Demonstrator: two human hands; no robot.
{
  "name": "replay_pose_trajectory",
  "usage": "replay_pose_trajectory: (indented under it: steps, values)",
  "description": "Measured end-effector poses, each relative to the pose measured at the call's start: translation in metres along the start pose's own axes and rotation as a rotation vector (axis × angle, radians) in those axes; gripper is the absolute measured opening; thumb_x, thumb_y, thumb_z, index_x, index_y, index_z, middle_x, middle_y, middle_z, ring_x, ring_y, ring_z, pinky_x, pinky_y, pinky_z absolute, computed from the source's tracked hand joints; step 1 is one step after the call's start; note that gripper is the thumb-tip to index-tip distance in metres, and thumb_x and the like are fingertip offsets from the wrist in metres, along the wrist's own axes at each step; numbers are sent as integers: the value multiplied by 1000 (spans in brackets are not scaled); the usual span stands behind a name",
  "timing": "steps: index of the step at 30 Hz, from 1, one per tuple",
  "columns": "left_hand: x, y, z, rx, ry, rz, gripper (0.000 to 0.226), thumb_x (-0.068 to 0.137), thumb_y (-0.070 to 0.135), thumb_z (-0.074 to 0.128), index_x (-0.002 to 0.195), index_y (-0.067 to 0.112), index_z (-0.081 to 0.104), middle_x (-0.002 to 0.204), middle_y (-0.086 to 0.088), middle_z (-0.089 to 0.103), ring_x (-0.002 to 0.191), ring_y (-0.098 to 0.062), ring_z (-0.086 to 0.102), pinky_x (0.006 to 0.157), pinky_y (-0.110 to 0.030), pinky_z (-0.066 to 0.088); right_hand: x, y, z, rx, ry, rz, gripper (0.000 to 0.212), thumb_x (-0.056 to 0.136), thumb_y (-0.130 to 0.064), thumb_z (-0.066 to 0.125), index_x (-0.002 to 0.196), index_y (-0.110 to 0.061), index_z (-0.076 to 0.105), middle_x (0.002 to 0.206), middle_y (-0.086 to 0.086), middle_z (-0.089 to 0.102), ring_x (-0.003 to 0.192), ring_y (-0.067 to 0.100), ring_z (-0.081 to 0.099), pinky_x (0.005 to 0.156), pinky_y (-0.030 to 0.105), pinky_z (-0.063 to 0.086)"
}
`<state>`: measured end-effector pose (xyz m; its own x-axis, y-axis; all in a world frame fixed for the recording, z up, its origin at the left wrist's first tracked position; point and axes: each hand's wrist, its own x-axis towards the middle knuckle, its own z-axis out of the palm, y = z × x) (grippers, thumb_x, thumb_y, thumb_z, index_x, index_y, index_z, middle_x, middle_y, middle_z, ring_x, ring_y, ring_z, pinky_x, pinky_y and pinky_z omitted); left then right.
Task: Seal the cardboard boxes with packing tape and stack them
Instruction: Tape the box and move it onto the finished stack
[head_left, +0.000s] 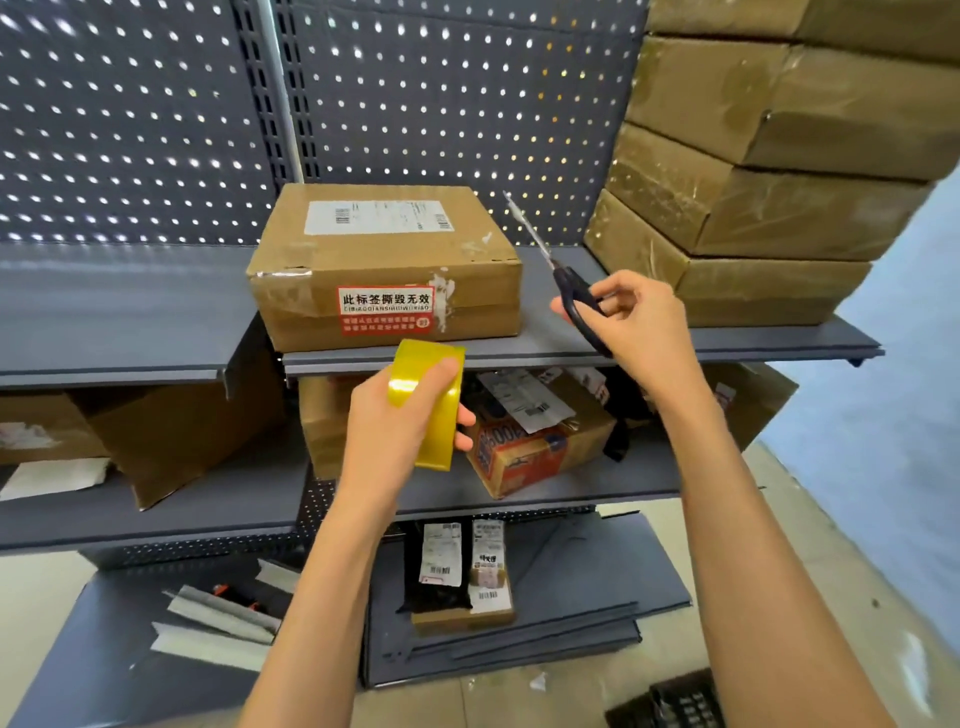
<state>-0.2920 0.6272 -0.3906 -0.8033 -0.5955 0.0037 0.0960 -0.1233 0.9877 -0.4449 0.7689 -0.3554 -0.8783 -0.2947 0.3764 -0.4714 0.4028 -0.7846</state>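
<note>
A brown cardboard box (387, 265) with a white shipping label and a red sticker sits on the grey upper shelf (519, 352). In front of it and below the shelf edge, my left hand (387, 431) grips a yellow roll of packing tape (434, 402). To the right of the box, my right hand (631, 327) holds dark-handled scissors (569, 288), blades pointing up and left. A stack of several tape-wrapped boxes (753, 176) stands on the same shelf at the right.
Grey pegboard (415, 104) backs the shelves. The middle shelf holds an open box (171, 436) at left and a printed parcel (535, 441) under my hands. Small parcels (462, 577) lie on the bottom shelf; a dark crate (670, 701) sits on the floor.
</note>
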Motion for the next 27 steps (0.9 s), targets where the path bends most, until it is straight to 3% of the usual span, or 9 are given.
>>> replay_pose_trajectory:
  steps: [3, 5, 7, 12, 20, 22, 24, 26, 27]
  values:
    - [2, 1, 7, 22, -42, 18, 17, 90, 22, 61, 76, 12, 59, 54, -7, 65, 40, -19, 57, 47, -27, 50, 11, 15, 3, -84, 31, 80, 26, 84, -32, 72, 94, -11, 61, 73, -7, 59, 65, 3, 52, 53, 11, 37]
    - [4, 1, 11, 38, -68, 28, 19, 90, 22, 61, 75, 12, 58, 54, -7, 65, 41, -19, 58, 48, -27, 50, 18, 24, 9, -149, 24, 131, 27, 88, -24, 66, 104, -3, 61, 90, 5, 65, 83, 15, 58, 68, 20, 40]
    - [6, 0, 15, 53, -82, 29, 20, 89, 22, 61, 75, 10, 58, 54, -8, 65, 41, -20, 58, 48, -28, 50, 26, 32, 17, -259, 13, 176, 25, 90, -19, 63, 104, 2, 59, 101, 15, 64, 94, 26, 57, 69, 28, 37]
    - [12, 1, 24, 62, -102, 24, 20, 90, 20, 61, 73, 10, 57, 53, -7, 64, 40, -19, 57, 44, -25, 49, 40, 44, 31, -524, -17, 145, 17, 92, -11, 58, 101, 3, 61, 106, 21, 60, 94, 33, 56, 67, 31, 35]
    - [18, 3, 30, 59, -124, 63, 19, 89, 20, 60, 75, 9, 56, 54, -8, 64, 41, -19, 57, 46, -27, 49, 44, 48, 33, -684, -87, 10, 23, 96, -18, 54, 109, 0, 63, 110, 18, 60, 107, 34, 52, 71, 31, 33]
    - [18, 3, 30, 54, -127, 80, 19, 85, 23, 62, 75, 8, 56, 54, -9, 64, 41, -19, 57, 46, -28, 49, 39, 41, 31, -600, -22, -88, 24, 98, -18, 50, 110, -4, 65, 109, 16, 61, 103, 32, 54, 74, 33, 37]
    - [16, 3, 30, 49, -126, 95, 21, 80, 27, 62, 74, 9, 57, 54, -9, 64, 41, -19, 57, 46, -28, 49, 31, 27, 29, -353, 20, -176, 23, 98, -20, 50, 97, -6, 69, 96, 13, 65, 89, 27, 59, 73, 35, 43]
    - [15, 2, 29, 43, -125, 110, 20, 78, 29, 62, 74, 9, 57, 53, -9, 63, 40, -20, 57, 44, -27, 49, 21, 7, 30, -92, -125, -178, 35, 97, -33, 52, 87, -4, 69, 86, 14, 69, 77, 22, 60, 68, 36, 44]
    - [13, 3, 28, 46, -129, 118, 21, 77, 30, 62, 75, 9, 57, 53, -9, 63, 40, -20, 57, 44, -26, 49, 15, -3, 32, -20, -254, -144, 49, 95, -46, 50, 92, 0, 70, 91, 19, 69, 79, 24, 62, 73, 36, 46]
